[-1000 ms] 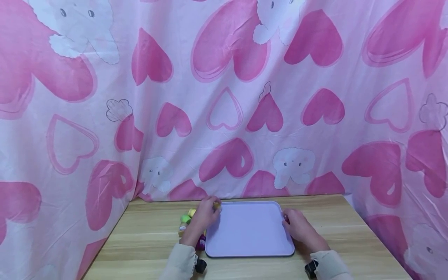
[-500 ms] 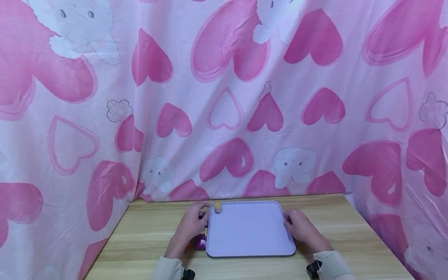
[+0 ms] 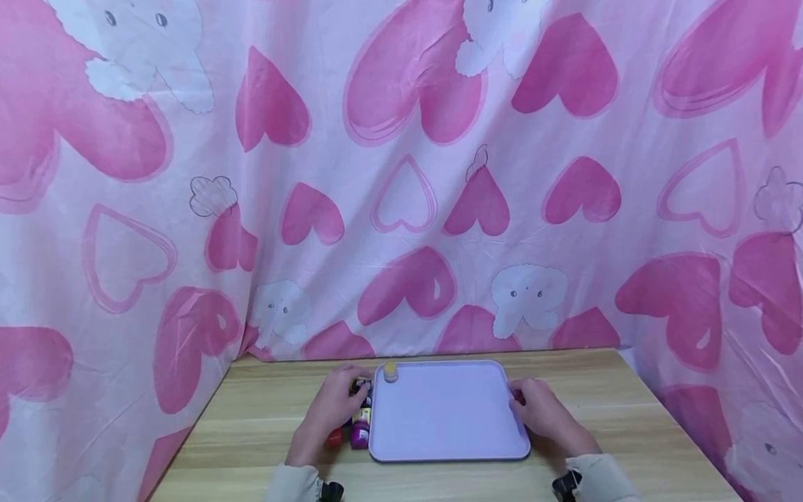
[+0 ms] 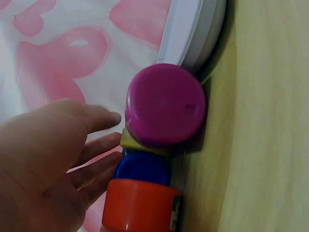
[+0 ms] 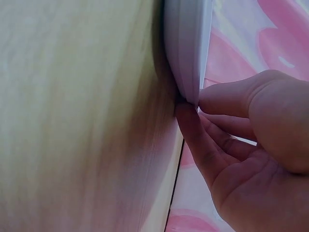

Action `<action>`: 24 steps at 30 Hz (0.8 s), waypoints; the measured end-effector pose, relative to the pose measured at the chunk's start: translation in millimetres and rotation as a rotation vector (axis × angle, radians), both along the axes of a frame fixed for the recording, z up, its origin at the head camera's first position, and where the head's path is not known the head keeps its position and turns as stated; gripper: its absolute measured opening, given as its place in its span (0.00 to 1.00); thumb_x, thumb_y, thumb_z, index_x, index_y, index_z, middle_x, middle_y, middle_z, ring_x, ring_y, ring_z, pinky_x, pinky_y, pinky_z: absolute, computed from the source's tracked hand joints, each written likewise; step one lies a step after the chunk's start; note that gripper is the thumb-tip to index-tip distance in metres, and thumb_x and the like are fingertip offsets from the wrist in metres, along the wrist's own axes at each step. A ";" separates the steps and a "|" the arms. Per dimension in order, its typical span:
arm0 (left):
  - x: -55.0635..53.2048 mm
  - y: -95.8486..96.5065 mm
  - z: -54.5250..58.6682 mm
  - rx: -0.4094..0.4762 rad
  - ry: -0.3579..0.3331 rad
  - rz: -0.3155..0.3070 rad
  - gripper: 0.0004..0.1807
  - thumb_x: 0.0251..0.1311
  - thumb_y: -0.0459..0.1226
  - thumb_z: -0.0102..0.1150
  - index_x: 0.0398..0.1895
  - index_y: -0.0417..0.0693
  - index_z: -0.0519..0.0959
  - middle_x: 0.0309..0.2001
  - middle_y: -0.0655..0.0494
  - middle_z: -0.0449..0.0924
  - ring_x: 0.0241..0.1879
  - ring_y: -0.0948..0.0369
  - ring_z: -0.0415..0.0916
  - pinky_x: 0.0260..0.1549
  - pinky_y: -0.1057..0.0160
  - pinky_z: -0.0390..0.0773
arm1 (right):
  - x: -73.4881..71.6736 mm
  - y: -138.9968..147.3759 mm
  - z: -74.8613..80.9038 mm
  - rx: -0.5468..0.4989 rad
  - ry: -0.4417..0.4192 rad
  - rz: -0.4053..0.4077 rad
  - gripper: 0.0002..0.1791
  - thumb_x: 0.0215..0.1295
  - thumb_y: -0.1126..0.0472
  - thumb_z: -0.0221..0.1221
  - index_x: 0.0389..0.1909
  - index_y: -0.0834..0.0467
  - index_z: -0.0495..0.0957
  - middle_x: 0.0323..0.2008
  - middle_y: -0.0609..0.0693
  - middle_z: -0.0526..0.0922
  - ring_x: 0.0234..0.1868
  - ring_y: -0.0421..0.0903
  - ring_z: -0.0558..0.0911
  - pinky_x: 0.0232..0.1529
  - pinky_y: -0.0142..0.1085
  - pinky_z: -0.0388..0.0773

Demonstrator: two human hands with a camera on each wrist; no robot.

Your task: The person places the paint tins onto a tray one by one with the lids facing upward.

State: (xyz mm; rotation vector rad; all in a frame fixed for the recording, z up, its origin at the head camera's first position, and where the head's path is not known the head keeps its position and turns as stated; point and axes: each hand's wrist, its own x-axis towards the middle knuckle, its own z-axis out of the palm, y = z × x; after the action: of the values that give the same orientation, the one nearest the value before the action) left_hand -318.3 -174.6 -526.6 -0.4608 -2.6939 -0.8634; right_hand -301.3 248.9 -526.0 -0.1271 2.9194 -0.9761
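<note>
A lilac tray (image 3: 448, 411) lies on the wooden table, with a small yellow-lidded jar (image 3: 390, 372) standing in its far left corner. My right hand (image 3: 537, 406) pinches the tray's right rim between thumb and fingers; in the right wrist view the thumb (image 5: 227, 100) lies against the rim. At the tray's left side my left hand (image 3: 335, 401) reaches over a cluster of small bottles, its thumb (image 4: 104, 118) apart from the purple-capped bottle (image 4: 165, 105). A blue cap (image 4: 143, 166) and a red-orange cap (image 4: 140, 205) sit beside it. The farther fingertips are partly hidden behind the bottles.
A pink heart-patterned curtain (image 3: 401, 279) hangs behind the table (image 3: 263, 411) and down both sides. Wood surface shows left and right of the tray. Part of the bottle cluster is covered by the left hand and forearm.
My left hand has let go of the yellow-lidded jar, leaving it in the tray's corner, and moved left and nearer over the bottles. The right hand stays at the tray rim.
</note>
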 end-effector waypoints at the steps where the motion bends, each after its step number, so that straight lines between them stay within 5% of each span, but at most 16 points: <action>1: -0.4 1.2 0.2 -0.008 -0.019 0.003 0.12 0.69 0.35 0.70 0.53 0.48 0.90 0.54 0.50 0.89 0.59 0.50 0.86 0.63 0.44 0.85 | 0.0 -0.1 -0.3 -0.002 0.002 0.000 0.06 0.73 0.70 0.64 0.46 0.61 0.87 0.30 0.49 0.82 0.32 0.45 0.79 0.32 0.35 0.83; 7: -2.8 6.7 2.3 -0.009 -0.108 0.037 0.13 0.71 0.38 0.70 0.57 0.51 0.89 0.58 0.51 0.89 0.63 0.48 0.84 0.66 0.43 0.84 | 0.0 -0.8 -1.7 -0.009 -0.003 -0.003 0.12 0.73 0.70 0.64 0.55 0.62 0.87 0.33 0.49 0.84 0.34 0.45 0.79 0.34 0.35 0.84; 17: -15.5 -8.0 1.2 -0.013 0.030 0.096 0.12 0.69 0.29 0.65 0.51 0.45 0.90 0.54 0.48 0.88 0.59 0.47 0.85 0.63 0.44 0.85 | 1.0 1.0 0.6 -0.018 -0.021 -0.005 0.19 0.73 0.70 0.65 0.63 0.65 0.84 0.37 0.50 0.86 0.36 0.45 0.80 0.38 0.37 0.88; 24: -17.7 -18.4 -4.3 0.011 -0.079 0.191 0.15 0.70 0.36 0.67 0.58 0.46 0.87 0.56 0.45 0.88 0.55 0.49 0.85 0.59 0.42 0.85 | 1.6 2.0 0.2 -0.020 -0.021 0.001 0.21 0.73 0.70 0.65 0.66 0.67 0.81 0.40 0.51 0.87 0.37 0.45 0.80 0.40 0.38 0.89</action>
State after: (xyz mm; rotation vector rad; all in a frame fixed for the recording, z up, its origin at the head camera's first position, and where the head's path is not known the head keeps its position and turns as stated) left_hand -336.0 -192.9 -530.9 -0.1667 -2.7465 -0.8580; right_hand -299.7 250.9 -525.8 -0.1191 2.8911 -0.9997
